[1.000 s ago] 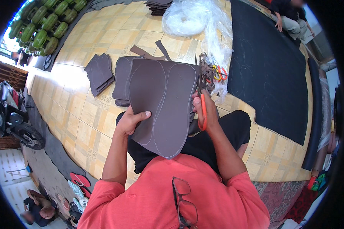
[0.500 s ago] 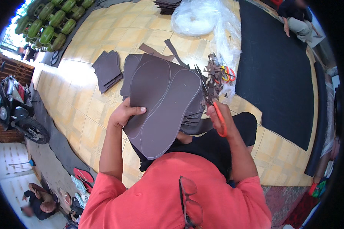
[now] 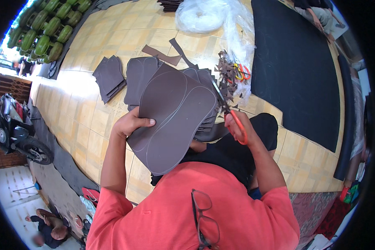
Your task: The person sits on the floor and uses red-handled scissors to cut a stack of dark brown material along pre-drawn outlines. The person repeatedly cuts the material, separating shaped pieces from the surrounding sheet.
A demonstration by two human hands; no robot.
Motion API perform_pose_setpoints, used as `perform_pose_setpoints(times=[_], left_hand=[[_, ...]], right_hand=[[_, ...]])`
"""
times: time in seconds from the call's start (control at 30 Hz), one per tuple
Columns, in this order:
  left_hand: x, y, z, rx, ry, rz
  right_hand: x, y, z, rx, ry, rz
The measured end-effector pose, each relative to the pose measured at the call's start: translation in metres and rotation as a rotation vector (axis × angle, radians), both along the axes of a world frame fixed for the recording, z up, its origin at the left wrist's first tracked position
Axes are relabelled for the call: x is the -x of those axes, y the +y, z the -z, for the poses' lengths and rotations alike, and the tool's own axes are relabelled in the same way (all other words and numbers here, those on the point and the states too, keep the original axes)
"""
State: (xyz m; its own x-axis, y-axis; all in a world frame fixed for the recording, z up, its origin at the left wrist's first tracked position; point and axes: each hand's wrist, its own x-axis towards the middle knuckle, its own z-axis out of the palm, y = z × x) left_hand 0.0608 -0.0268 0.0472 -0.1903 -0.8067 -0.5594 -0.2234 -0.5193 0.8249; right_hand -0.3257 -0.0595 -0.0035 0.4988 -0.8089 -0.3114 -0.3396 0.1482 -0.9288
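Note:
A dark brown sheet (image 3: 175,121) with pale sole-shaped outlines drawn on it is tilted up over my lap. My left hand (image 3: 133,123) grips its left edge, thumb on top and fingers hidden beneath. In my right hand (image 3: 239,125) are orange-handled scissors (image 3: 238,127), their blades lying along the sheet's upper right edge. Whether the blades are parted is hard to make out. Behind the sheet lie more brown cut pieces (image 3: 139,79), partly covered by it.
A small stack of brown pieces (image 3: 109,79) lies on the tiled floor, left of centre. Brown strips (image 3: 162,55), scraps (image 3: 226,71) and yellow-and-red-handled scissors (image 3: 242,71) lie ahead. Clear plastic wrap (image 3: 204,16) is at the back, a large black sheet (image 3: 296,75) at right, where another person (image 3: 321,18) sits.
The upper right corner outside the drawn outline is gone from the brown sheet, leaving a rounded edge there. The whole view has shifted slightly. Both hands keep their hold.

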Motion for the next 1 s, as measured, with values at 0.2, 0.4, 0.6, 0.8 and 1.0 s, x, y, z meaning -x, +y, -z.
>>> perform_pose_setpoints(times=[0.2, 0.4, 0.6, 0.8, 1.0], left_hand=[[0.007, -0.001, 0.007, -0.036, 0.082, 0.142], [0.034, 0.021, 0.046, 0.175, 0.631, -0.595], [0.112, 0.010, 0.041, 0.622, 0.052, -0.273], [0.111, -0.006, 0.021, 0.481, 0.651, -0.740], [0.106, 0.000, 0.023, 0.502, 0.631, -0.715]], right_hand=[[-0.028, 0.001, 0.011, -0.236, -0.525, 0.339], [-0.060, 0.000, 0.009, -0.348, -0.820, 0.540], [-0.088, 0.022, 0.016, -0.228, -0.586, 0.376], [-0.086, 0.024, 0.021, 0.194, -0.390, 0.486], [-0.081, 0.014, 0.014, 0.489, -0.068, 0.348]])
